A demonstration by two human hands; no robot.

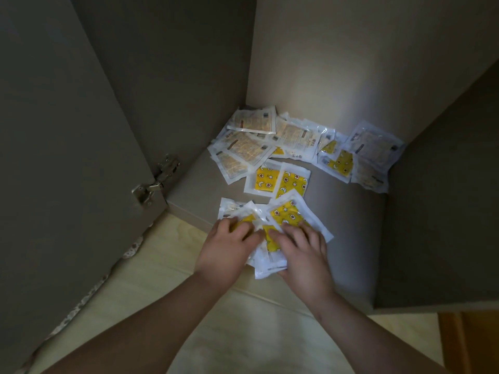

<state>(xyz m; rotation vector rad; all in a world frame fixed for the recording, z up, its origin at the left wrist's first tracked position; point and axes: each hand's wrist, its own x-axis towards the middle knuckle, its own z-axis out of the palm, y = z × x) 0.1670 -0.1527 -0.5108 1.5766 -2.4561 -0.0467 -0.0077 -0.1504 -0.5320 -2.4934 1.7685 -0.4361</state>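
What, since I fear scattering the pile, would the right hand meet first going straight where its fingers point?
Past the held packets, the right hand would likely first meet the two yellow packets lying on the cabinet floor, though depth is unclear.

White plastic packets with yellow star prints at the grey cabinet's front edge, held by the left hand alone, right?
No: head view shows the left hand and right hand both holding the white plastic packets at the grey cabinet's front edge.

- Both forearms bare, reaching fwd & down, converging.
- L hand (229, 247): palm down, fingers curled onto the packets (286, 213).
- R hand (302, 251): palm down, fingers spread over top, gripping same bundle.
- Index fingertips nearly touching.
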